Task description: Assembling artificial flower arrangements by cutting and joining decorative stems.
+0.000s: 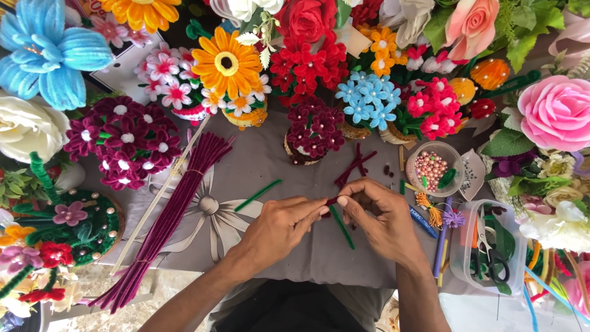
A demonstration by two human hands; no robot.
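Fingertips (342, 201) of both our hands pinch a dark red pipe cleaner (332, 200); loosening risks it slipping, unwinding from the green stem (342, 227) below

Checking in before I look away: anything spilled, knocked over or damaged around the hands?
Nothing stands out. The bead cup stands upright, the maroon pipe-cleaner bundle lies tied, and only loose offcuts sit beyond the left hand and right hand.

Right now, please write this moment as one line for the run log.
left hand: pinches maroon piece | right hand: pinches same piece, green stem under it | nearby: maroon stem bundle, bead cup
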